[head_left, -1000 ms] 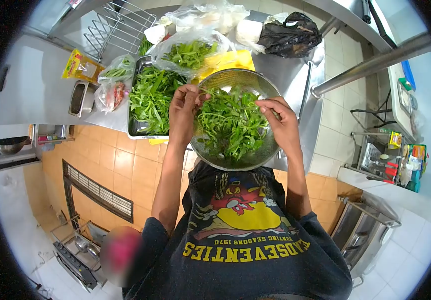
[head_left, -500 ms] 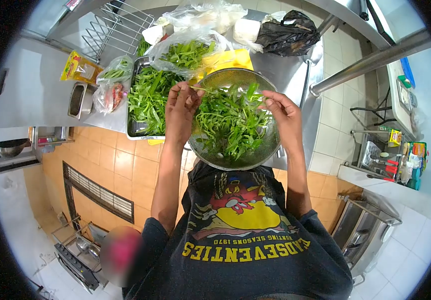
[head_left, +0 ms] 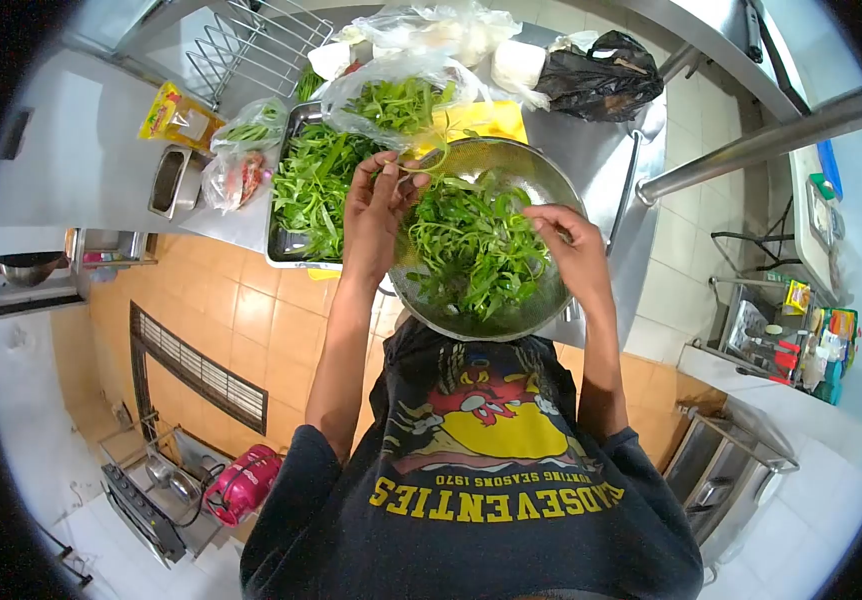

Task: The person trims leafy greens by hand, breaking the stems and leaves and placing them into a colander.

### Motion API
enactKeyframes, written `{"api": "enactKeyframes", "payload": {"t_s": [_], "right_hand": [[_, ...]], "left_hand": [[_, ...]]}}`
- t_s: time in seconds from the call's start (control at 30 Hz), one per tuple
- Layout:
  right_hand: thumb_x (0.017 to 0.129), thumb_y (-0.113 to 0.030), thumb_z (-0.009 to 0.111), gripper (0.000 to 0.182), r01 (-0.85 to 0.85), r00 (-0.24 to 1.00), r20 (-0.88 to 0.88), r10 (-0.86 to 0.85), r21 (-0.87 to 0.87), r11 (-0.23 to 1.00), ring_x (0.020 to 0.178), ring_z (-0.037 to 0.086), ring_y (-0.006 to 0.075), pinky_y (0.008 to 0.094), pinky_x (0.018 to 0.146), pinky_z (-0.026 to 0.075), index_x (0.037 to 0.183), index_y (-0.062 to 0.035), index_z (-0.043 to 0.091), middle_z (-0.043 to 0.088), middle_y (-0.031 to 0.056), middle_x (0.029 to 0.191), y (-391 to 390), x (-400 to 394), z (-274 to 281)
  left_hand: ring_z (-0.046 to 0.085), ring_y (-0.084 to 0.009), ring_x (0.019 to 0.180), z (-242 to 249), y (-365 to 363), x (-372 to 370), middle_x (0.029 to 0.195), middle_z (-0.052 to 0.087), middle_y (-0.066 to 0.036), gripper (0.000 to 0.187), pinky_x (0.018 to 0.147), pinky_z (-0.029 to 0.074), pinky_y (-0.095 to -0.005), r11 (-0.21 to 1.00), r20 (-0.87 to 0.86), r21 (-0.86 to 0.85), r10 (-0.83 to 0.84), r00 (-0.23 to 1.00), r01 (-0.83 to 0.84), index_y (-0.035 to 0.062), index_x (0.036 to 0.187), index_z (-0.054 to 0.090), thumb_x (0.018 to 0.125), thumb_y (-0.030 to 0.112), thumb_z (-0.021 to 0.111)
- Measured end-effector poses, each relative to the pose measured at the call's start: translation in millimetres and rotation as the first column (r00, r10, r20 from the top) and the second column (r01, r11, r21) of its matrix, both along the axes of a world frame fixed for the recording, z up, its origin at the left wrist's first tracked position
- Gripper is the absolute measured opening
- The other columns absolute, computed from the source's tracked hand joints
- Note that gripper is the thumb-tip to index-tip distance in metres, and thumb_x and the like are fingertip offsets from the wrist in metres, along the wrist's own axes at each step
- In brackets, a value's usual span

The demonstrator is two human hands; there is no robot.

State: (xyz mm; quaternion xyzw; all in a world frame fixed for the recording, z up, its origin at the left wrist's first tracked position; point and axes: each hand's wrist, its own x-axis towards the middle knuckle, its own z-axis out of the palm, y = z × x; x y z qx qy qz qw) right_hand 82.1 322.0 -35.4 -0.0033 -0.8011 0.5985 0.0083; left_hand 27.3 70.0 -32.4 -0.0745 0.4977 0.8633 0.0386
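My left hand pinches a thin green stem between thumb and fingertips, fingers drawn close together, just above the near rim of the round steel mesh colander. My right hand curls half shut over the leafy greens heaped in that colander, fingertips buried in the leaves. Just beyond my left hand sits a rectangular steel tray of more greens.

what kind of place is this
Probably a commercial kitchen: a stainless steel counter, a rectangular steel tray of leafy greens beside a round metal colander, and orange floor tiles.
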Motion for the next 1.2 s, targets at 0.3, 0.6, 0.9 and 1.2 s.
{"api": "enactKeyframes", "payload": {"t_s": [0.3,0.6,0.9,1.2], "right_hand": [[0.086,-0.005,0.066,0.019,0.000,0.982,-0.185,0.027,0.147,0.989,0.094,0.058,0.0266,0.0358,0.084,0.045,0.104,-0.0060,0.070,0.063,0.0099,0.096,-15.9,-3.6,16.1],[0.083,-0.009,0.068,0.018,0.014,0.911,-0.388,0.136,0.360,0.933,0.089,0.052,0.0260,0.0368,0.079,0.042,0.101,-0.0086,0.070,0.051,0.0083,0.089,-30.9,-16.7,-1.6],[0.081,-0.007,0.069,0.010,0.008,0.887,-0.428,0.176,0.396,0.918,0.090,0.052,0.0288,0.0398,0.079,0.043,0.090,-0.0047,0.068,0.052,0.0098,0.091,-25.4,-15.4,0.2],[0.080,-0.007,0.069,0.010,-0.011,0.874,-0.435,0.217,0.428,0.904,0.091,0.052,0.0293,0.0399,0.080,0.043,0.089,-0.0028,0.068,0.053,0.0100,0.093,-26.5,-16.3,4.1]], "left_hand": [[0.065,-0.0188,0.091,-10.1,8.9,6.8,0.105,0.065,-0.011,0.027,0.087,0.051,-0.0325,0.956,-0.094,-0.267,-0.154,0.984,0.124,0.0041,0.121,0.051,0.100,0.020,0.054],[0.065,-0.0173,0.092,-3.9,21.0,14.3,0.104,0.066,-0.010,0.026,0.088,0.050,-0.0313,0.942,0.017,-0.174,-0.288,0.958,0.286,0.0040,0.120,0.052,0.100,0.020,0.054],[0.059,-0.0200,0.101,-5.6,27.9,18.2,0.113,0.061,-0.009,0.023,0.085,0.046,-0.0326,0.752,-0.235,-0.659,-0.234,0.943,0.022,0.0120,0.114,0.064,0.093,0.022,0.064],[0.047,-0.0301,0.120,9.4,24.6,21.6,0.126,0.055,-0.006,0.018,0.101,0.031,-0.0458,0.197,-0.351,-0.936,-0.544,0.762,-0.291,0.0190,0.096,0.074,0.080,0.028,0.074]]}}
